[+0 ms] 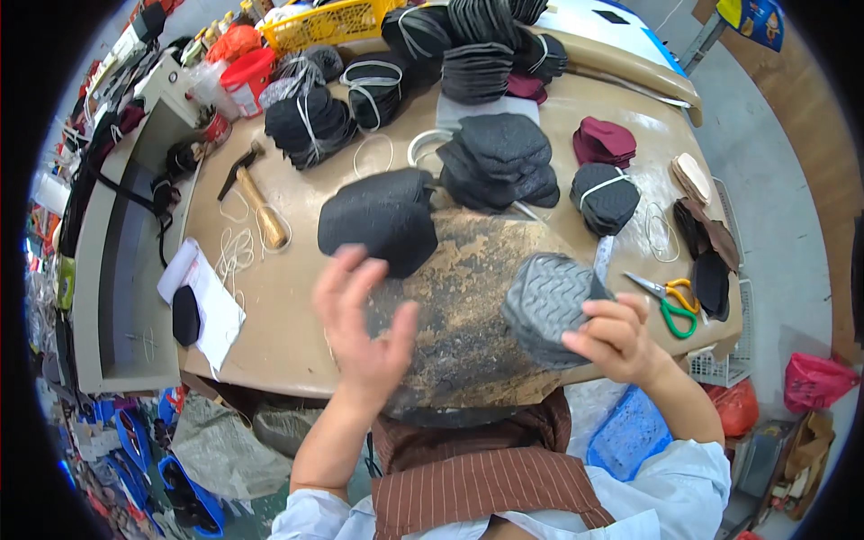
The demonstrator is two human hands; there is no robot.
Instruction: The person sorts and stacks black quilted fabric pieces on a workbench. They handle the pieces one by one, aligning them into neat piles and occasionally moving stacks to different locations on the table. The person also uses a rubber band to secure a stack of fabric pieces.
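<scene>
My right hand (pixel 621 340) pinches the edge of the top piece on a stack of grey cut pieces with a zigzag texture (pixel 551 301). The stack lies at the right side of a worn, scuffed board (pixel 468 310). Over the board's left side my left hand (pixel 364 324) is raised, slightly blurred, its fingers spread and nothing in them. Just beyond those fingertips sits a pile of smooth black cut pieces (pixel 378 216). Farther back, black textured pieces (pixel 504 153) are heaped loosely.
Scissors with yellow and green handles (pixel 675 301) lie at the right. To the left are a wooden-handled hammer (pixel 261 207), tangled string (pixel 236 254) and white paper (pixel 202 306). Tied black bundles (pixel 310 126), a red bucket (pixel 247 81) and a yellow crate (pixel 328 25) stand behind.
</scene>
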